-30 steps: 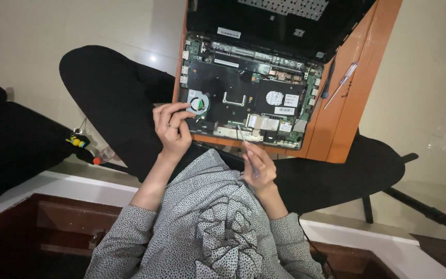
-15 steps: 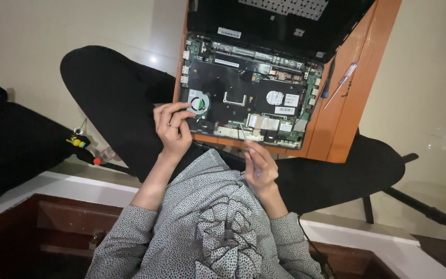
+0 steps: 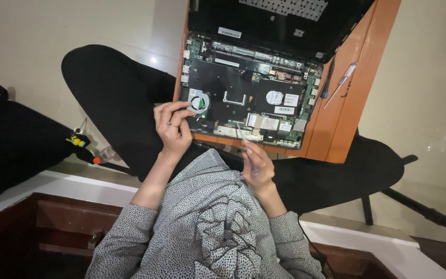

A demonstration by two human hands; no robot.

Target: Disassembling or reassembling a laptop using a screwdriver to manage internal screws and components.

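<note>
Laptop guts on full display: the opened laptop (image 3: 243,103) sits bottom-up on an orange board (image 3: 336,119) laid across the person's lap, which puts the mainboard right under the head camera. Left hand (image 3: 172,129) is at roughly 9 o'clock from the board's middle, fingers curled narrow with the tips resting on the round cooling fan (image 3: 199,101), probably to steady it or keep the blades from turning. Right hand (image 3: 256,165) is down at 6 o'clock, fingers pinched around a thin clear-handled tool (image 3: 246,147) whose tip angles up toward the near edge of the mainboard. A spare screwdriver (image 3: 339,85) is parked at 3 o'clock on the board, within easy reach. Black bag (image 3: 11,144) lies off at 9 o'clock on the floor.
</note>
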